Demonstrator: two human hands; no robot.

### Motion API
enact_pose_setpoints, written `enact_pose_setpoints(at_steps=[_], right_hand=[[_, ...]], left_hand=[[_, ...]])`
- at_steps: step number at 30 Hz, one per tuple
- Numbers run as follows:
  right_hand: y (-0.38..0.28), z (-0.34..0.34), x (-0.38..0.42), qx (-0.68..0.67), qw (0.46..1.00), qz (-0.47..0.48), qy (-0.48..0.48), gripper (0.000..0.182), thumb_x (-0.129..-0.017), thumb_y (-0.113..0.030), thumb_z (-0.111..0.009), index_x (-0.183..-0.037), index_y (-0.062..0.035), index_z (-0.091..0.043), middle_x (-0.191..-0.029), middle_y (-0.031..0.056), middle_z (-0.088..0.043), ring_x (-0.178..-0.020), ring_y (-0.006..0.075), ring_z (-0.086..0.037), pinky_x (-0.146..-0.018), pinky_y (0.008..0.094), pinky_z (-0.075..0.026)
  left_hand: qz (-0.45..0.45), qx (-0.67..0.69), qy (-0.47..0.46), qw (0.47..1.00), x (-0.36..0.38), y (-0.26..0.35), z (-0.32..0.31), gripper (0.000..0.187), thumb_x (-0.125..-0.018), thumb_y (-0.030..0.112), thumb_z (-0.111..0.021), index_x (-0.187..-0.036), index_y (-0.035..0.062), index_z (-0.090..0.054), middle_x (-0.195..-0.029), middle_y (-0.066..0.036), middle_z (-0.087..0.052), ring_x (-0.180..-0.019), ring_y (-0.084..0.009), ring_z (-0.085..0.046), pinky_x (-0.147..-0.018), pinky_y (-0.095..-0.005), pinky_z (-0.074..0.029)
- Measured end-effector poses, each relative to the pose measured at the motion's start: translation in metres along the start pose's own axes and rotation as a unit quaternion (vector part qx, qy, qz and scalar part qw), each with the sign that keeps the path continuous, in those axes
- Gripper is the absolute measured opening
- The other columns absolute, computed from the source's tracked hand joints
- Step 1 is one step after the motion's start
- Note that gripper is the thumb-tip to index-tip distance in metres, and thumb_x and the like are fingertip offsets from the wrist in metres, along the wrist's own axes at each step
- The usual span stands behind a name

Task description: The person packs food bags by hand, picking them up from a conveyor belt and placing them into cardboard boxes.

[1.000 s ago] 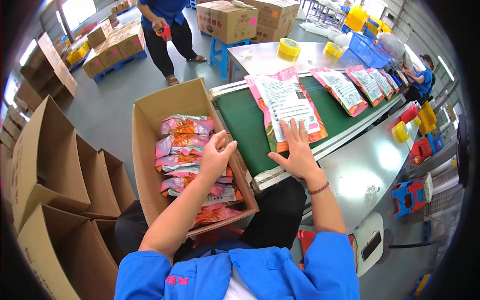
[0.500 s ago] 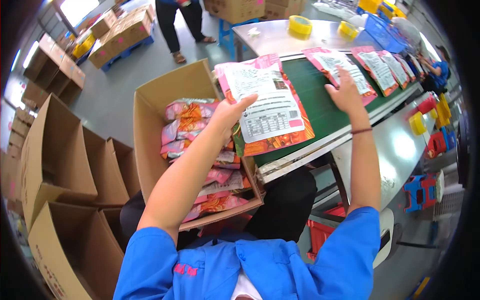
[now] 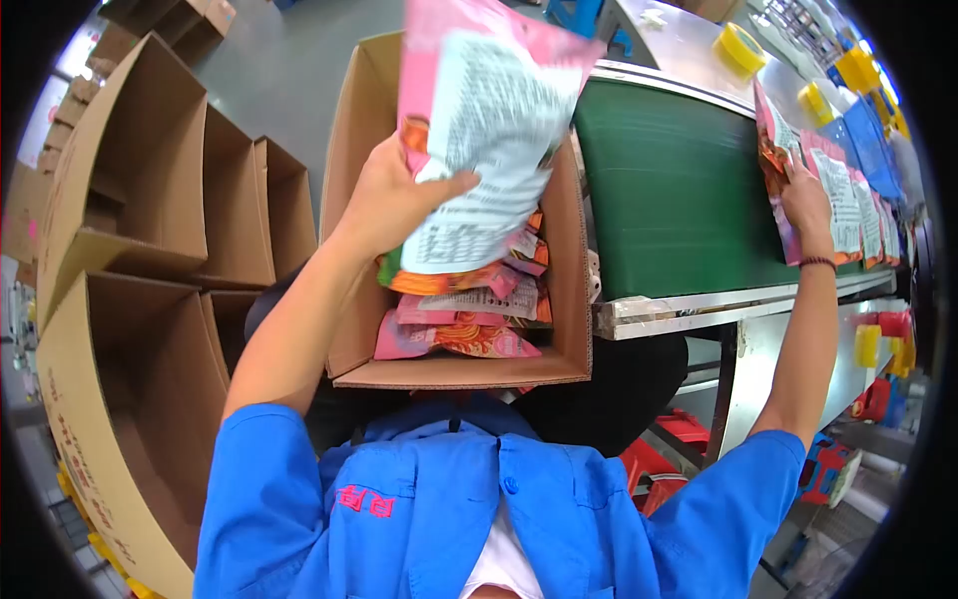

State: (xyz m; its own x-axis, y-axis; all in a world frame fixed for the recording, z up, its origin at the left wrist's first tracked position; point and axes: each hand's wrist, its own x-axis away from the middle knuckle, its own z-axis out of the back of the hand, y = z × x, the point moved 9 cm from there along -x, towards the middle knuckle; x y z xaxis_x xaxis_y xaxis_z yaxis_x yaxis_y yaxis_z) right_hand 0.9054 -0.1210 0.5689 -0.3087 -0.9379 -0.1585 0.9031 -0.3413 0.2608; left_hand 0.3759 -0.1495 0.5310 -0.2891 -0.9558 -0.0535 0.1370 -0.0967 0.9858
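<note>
L hand [image 3: 394,195] gripped a pink pouch [image 3: 479,130] by its lower edge, fingers curled shut round it, held over the open carton [image 3: 559,299] at frame centre. Carton already held stacked pouches [image 3: 464,319] w/ room on top. R hand [image 3: 806,200], upper right of frame, lay spread flat on the next pouch [image 3: 778,170] on the green belt [image 3: 679,190], not gripping. To do it well, I'd judge: drop the held pouch flat, same way as the stack, edges inside the walls; slide the next one w/ R palm so it didn't crease.
</note>
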Motion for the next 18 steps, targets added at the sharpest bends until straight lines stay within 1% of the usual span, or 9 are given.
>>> enact_pose_setpoints(at_steps=[3, 5, 7, 10, 12, 14, 16, 17, 18], right_hand=[[-0.028, 0.04, 0.016, -0.105, 0.99, 0.084, 0.036, 0.04, -0.092, -0.021, -0.054, -0.129, -0.008, -0.054, -0.109, 0.0251, -0.064, -0.101, 0.0382, -0.063, -0.087, 0.0455, -0.048], [-0.058, 0.081, 0.038, -0.182, 0.971, 0.139, 0.07, 0.037, -0.091, -0.021, -0.058, -0.125, -0.0057, -0.058, -0.109, 0.0227, -0.066, -0.101, 0.0345, -0.064, -0.088, 0.0417, -0.048], [-0.118, 0.133, 0.079, -0.528, 0.829, 0.182, 0.016, 0.036, -0.089, -0.02, -0.064, -0.12, -0.001, -0.059, -0.105, 0.0148, -0.068, -0.096, 0.0217, -0.063, -0.087, 0.0346, -0.046], [-0.185, 0.182, 0.134, -0.542, 0.808, 0.224, 0.061, 0.031, -0.091, -0.019, -0.064, -0.114, 0.0019, -0.06, -0.101, 0.0085, -0.068, -0.091, 0.0133, -0.059, -0.085, 0.0302, -0.046], [-0.235, 0.181, 0.175, -0.494, 0.824, 0.268, 0.075, 0.022, -0.092, -0.016, -0.063, -0.107, -0.0007, -0.061, -0.092, 0.0064, -0.065, -0.084, 0.0124, -0.059, -0.078, 0.0273, -0.047], [-0.294, 0.15, 0.211, -0.42, 0.826, 0.368, 0.075, 0.021, -0.086, -0.009, -0.063, -0.106, -0.0016, -0.061, -0.079, 0.018, -0.064, -0.065, 0.0287, -0.064, -0.061, 0.0356, -0.051], [-0.35, 0.08, 0.251, -0.309, 0.858, 0.408, 0.054, 0.036, -0.078, 0.001, -0.06, -0.112, -0.0081, -0.062, -0.109, 0.0194, -0.063, -0.093, 0.0348, -0.065, -0.074, 0.041, -0.055], [-0.375, 0.053, 0.284, -0.169, 0.852, 0.495, 0.009, 0.055, -0.078, 0.0, -0.057, -0.131, -0.0136, -0.053, -0.128, 0.0185, -0.054, -0.105, 0.0373, -0.061, -0.087, 0.0439, -0.052], [-0.386, -0.016, 0.316, -0.017, 0.83, 0.552, -0.08, 0.069, -0.082, -0.005, -0.054, -0.146, -0.0186, -0.034, -0.135, 0.0216, -0.048, -0.114, 0.0406, -0.056, -0.095, 0.046, -0.048]], left_hand=[[-0.107, -0.262, -0.116, 0.952, 0.048, -0.023, -0.011, 0.055, -0.073, -0.003, -0.068, -0.126, 0.0033, -0.054, -0.1, -0.02, -0.066, -0.092, -0.0306, -0.066, -0.084, -0.0362, -0.052], [-0.047, -0.341, -0.207, 0.916, 0.092, -0.107, -0.034, 0.057, -0.077, 0.002, -0.06, -0.133, 0.0085, -0.049, -0.101, -0.026, -0.063, -0.095, -0.0396, -0.064, -0.083, -0.0423, -0.051], [0.058, -0.419, -0.393, 0.816, 0.151, -0.163, -0.063, 0.048, -0.086, 0.005, -0.052, -0.133, 0.0099, -0.047, -0.098, -0.022, -0.066, -0.092, -0.0398, -0.065, -0.078, -0.0455, -0.052], [0.079, -0.465, -0.434, 0.767, 0.156, -0.163, -0.07, 0.043, -0.091, 0.012, -0.044, -0.134, 0.0044, -0.044, -0.095, -0.023, -0.066, -0.088, -0.0396, -0.066, -0.075, -0.0472, -0.052], [0.067, -0.458, -0.438, 0.771, 0.156, -0.161, -0.071, 0.042, -0.092, 0.013, -0.042, -0.133, 0.0024, -0.043, -0.094, -0.024, -0.066, -0.087, -0.0399, -0.066, -0.075, -0.0478, -0.052], [0.051, -0.477, -0.435, 0.762, 0.16, -0.166, -0.073, 0.038, -0.094, 0.015, -0.039, -0.128, -0.0003, -0.047, -0.094, -0.023, -0.066, -0.087, -0.0389, -0.066, -0.077, -0.047, -0.052], [0.038, -0.469, -0.451, 0.758, 0.164, -0.192, -0.078, 0.036, -0.094, 0.015, -0.04, -0.123, -0.0011, -0.052, -0.096, -0.022, -0.066, -0.089, -0.0378, -0.066, -0.079, -0.046, -0.052], [0.025, -0.461, -0.473, 0.751, 0.169, -0.197, -0.084, 0.035, -0.094, 0.016, -0.04, -0.119, -0.002, -0.056, -0.098, -0.022, -0.066, -0.091, -0.0367, -0.066, -0.081, -0.0449, -0.051], [-0.036, -0.358, -0.174, 0.917, 0.139, -0.143, -0.06, 0.03, -0.089, 0.018, -0.049, -0.105, -0.0028, -0.064, -0.1, -0.022, -0.066, -0.095, -0.0347, -0.065, -0.085, -0.0431, -0.05]])
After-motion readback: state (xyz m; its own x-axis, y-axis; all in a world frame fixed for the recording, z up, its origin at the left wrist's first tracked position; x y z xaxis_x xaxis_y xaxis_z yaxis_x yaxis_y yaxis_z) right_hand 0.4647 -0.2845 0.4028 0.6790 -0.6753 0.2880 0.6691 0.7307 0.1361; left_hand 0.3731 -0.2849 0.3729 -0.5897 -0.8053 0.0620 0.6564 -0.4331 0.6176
